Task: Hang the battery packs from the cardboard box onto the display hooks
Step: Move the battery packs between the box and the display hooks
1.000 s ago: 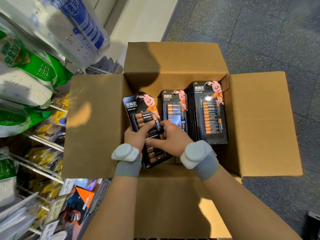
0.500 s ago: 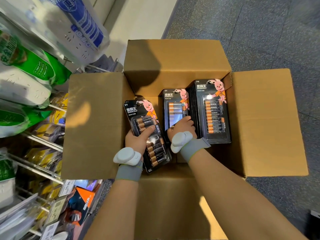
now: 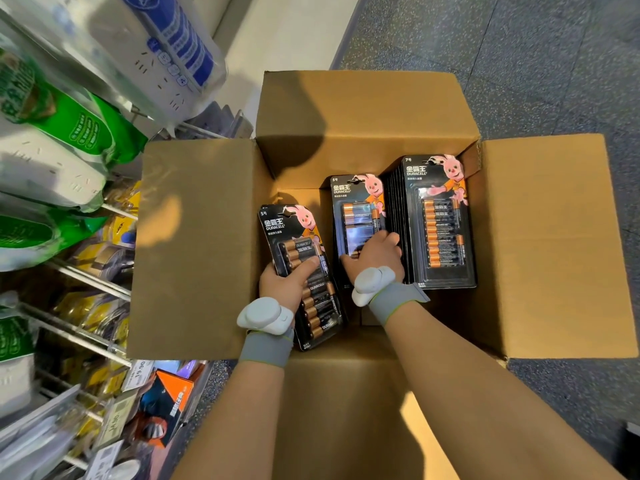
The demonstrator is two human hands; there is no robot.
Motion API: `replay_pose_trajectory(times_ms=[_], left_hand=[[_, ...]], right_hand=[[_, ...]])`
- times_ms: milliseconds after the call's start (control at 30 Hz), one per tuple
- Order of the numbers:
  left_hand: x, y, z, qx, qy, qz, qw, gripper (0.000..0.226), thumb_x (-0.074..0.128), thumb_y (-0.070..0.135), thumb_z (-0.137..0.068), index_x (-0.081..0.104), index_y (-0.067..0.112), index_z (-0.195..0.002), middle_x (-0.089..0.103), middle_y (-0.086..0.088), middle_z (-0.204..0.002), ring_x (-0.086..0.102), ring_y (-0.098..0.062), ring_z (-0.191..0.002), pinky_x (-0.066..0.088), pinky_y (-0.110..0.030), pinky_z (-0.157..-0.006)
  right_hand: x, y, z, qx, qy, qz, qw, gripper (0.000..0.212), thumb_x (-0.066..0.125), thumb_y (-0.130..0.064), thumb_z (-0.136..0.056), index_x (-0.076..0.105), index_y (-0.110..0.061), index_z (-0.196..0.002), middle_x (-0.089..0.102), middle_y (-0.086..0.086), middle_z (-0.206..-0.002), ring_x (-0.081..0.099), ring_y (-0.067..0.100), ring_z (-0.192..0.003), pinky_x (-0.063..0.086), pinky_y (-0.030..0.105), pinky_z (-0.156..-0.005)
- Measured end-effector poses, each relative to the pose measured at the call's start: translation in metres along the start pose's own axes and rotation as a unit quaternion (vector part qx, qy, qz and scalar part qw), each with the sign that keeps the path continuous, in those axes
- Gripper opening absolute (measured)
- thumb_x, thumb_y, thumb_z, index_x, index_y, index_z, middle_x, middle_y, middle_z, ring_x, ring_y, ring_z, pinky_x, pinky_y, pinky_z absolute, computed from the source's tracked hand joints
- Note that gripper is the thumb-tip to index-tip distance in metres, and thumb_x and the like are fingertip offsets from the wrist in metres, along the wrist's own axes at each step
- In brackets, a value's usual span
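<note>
One open cardboard box [image 3: 554,244] is holding Duracell battery packs: a tall stack [image 3: 440,220] marked 7 at right and a middle pack [image 3: 356,209] marked 5. Left hand [image 3: 284,285] is gripping a third pack [image 3: 298,237] over the box, thumb across its front. Right hand [image 3: 377,258] is curling its fingers round the middle pack. Display hooks [image 3: 90,278] are standing left.

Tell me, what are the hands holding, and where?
The left hand grips a battery pack at its middle. The right hand touches another pack; grip unclear.
</note>
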State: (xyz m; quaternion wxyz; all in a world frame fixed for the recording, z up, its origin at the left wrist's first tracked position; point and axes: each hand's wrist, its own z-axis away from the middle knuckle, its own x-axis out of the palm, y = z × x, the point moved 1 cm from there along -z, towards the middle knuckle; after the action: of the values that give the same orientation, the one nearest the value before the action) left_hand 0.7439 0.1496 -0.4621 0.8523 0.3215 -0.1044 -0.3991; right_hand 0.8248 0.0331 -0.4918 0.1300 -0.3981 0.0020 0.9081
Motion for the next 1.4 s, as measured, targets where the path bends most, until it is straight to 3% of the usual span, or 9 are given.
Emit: replay_pose_trajectory(times_ms=[233, 433, 800, 900, 967, 1067, 1133, 1200, 1400], left_hand=[[0.002, 0.002, -0.004, 0.006, -0.009, -0.014, 1.0, 0.017, 0.075, 0.007, -0.079, 0.067, 0.02, -0.086, 0.071, -0.003, -0.085, 0.069, -0.018, -0.072, 0.055, -0.026, -0.062], [0.0, 0.011, -0.001, -0.006, -0.037, 0.003, 0.999, 0.02, 0.076, 0.008, -0.078, 0.07, 0.014, -0.096, 0.073, -0.014, -0.099, 0.07, -0.033, -0.091, 0.056, -0.046, -0.084], [-0.009, 0.02, 0.013, 0.049, -0.008, -0.059, 0.997, 0.023, 0.079, 0.009, -0.075, 0.068, 0.015, -0.094, 0.072, -0.006, -0.091, 0.07, -0.023, -0.08, 0.057, -0.03, -0.068], [-0.011, 0.021, 0.014, 0.061, -0.003, -0.064, 0.996, 0.021, 0.081, 0.014, -0.074, 0.068, 0.022, -0.087, 0.073, -0.004, -0.09, 0.07, -0.027, -0.088, 0.056, -0.037, -0.08], [-0.01, 0.023, 0.017, 0.058, -0.014, -0.042, 0.997, 0.019, 0.081, 0.017, -0.075, 0.068, 0.024, -0.088, 0.073, -0.003, -0.092, 0.07, -0.028, -0.092, 0.055, -0.042, -0.088], [-0.004, 0.025, 0.019, 0.082, -0.02, -0.032, 0.996, 0.009, 0.077, 0.028, -0.08, 0.069, 0.027, -0.084, 0.072, 0.002, -0.092, 0.068, -0.024, -0.096, 0.051, -0.045, -0.095], [-0.001, 0.025, 0.02, 0.093, -0.014, -0.048, 0.994, 0.016, 0.068, 0.047, -0.084, 0.066, 0.032, -0.079, 0.071, 0.004, -0.09, 0.067, -0.025, -0.097, 0.05, -0.045, -0.096], [0.002, 0.026, 0.02, 0.096, 0.0, -0.069, 0.993, 0.025, 0.057, 0.055, -0.09, 0.063, 0.033, -0.079, 0.069, 0.001, -0.094, 0.066, -0.026, -0.098, 0.05, -0.042, -0.096], [0.008, 0.027, 0.028, 0.062, -0.008, 0.016, 0.998, 0.072, 0.04, 0.071, -0.085, 0.067, 0.01, -0.112, 0.072, -0.009, -0.102, 0.069, -0.02, -0.089, 0.054, -0.028, -0.074]], right_hand=[[-0.017, -0.004, 0.004, -0.006, -0.034, -0.05, 0.998, 0.076, 0.067, -0.047, -0.082, 0.035, -0.002, -0.134, 0.035, 0.015, -0.137, 0.047, 0.035, -0.12, 0.046, 0.039, -0.082], [-0.038, 0.005, 0.015, -0.05, -0.05, -0.085, 0.994, 0.075, 0.069, -0.043, -0.082, 0.035, -0.001, -0.134, 0.034, 0.016, -0.137, 0.05, 0.036, -0.114, 0.045, 0.04, -0.085], [-0.053, 0.006, 0.039, -0.102, -0.038, -0.081, 0.991, 0.077, 0.067, -0.042, -0.082, 0.033, -0.003, -0.139, 0.031, 0.016, -0.14, 0.048, 0.036, -0.117, 0.045, 0.037, -0.083], [-0.062, 0.007, 0.044, -0.129, -0.068, -0.124, 0.981, 0.078, 0.071, -0.046, -0.079, 0.041, -0.004, -0.137, 0.04, 0.016, -0.137, 0.051, 0.037, -0.115, 0.047, 0.041, -0.091], [-0.065, 0.006, 0.05, -0.172, -0.098, -0.155, 0.968, 0.06, 0.076, -0.045, -0.075, 0.056, -0.008, -0.118, 0.058, 0.013, -0.117, 0.058, 0.029, -0.102, 0.05, 0.04, -0.086], [-0.066, 0.004, 0.066, -0.211, -0.139, -0.224, 0.941, 0.02, 0.077, -0.024, -0.079, 0.059, -0.022, -0.086, 0.061, -0.008, -0.083, 0.055, 0.002, -0.075, 0.045, 0.013, -0.066], [-0.065, 0.002, 0.075, -0.228, -0.138, -0.252, 0.93, 0.022, 0.078, -0.02, -0.078, 0.057, -0.021, -0.085, 0.061, -0.009, -0.082, 0.056, 0.001, -0.076, 0.047, 0.01, -0.07], [-0.068, 0.0, 0.078, -0.23, -0.121, -0.219, 0.94, 0.041, 0.08, -0.03, -0.073, 0.051, -0.016, -0.098, 0.06, -0.003, -0.099, 0.056, 0.011, -0.093, 0.048, 0.024, -0.082], [-0.075, 0.001, 0.083, -0.237, -0.079, -0.108, 0.962, 0.079, 0.081, -0.044, -0.068, 0.035, -0.012, -0.124, 0.031, 0.002, -0.114, 0.043, 0.025, -0.116, 0.043, 0.038, -0.1]])
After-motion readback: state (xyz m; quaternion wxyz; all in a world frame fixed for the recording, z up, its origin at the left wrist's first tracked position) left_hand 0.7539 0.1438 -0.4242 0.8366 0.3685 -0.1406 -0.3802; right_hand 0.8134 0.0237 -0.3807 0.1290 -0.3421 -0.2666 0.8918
